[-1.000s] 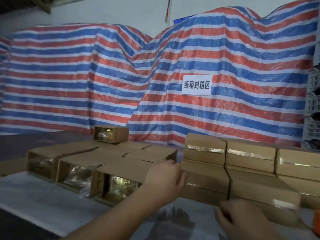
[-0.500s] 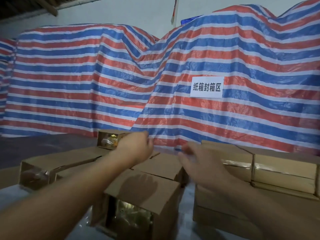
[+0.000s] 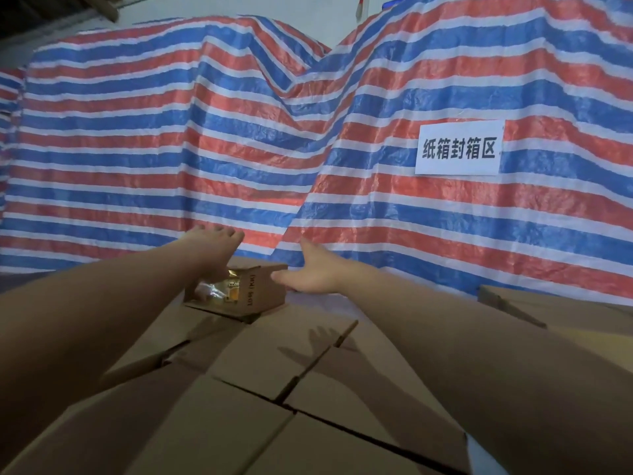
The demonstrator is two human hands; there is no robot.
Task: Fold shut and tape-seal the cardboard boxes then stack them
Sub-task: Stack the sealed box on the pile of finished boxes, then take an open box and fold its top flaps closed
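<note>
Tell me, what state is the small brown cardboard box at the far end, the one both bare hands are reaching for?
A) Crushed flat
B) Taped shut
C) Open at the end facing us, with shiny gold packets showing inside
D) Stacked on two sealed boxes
C: the small brown cardboard box has an open near end showing shiny gold packets, with the left hand and right hand open on either side.

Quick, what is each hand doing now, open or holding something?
Left hand: open, fingers straight, over the far small box, holding nothing.
Right hand: open, beside that box, holding nothing.
</note>
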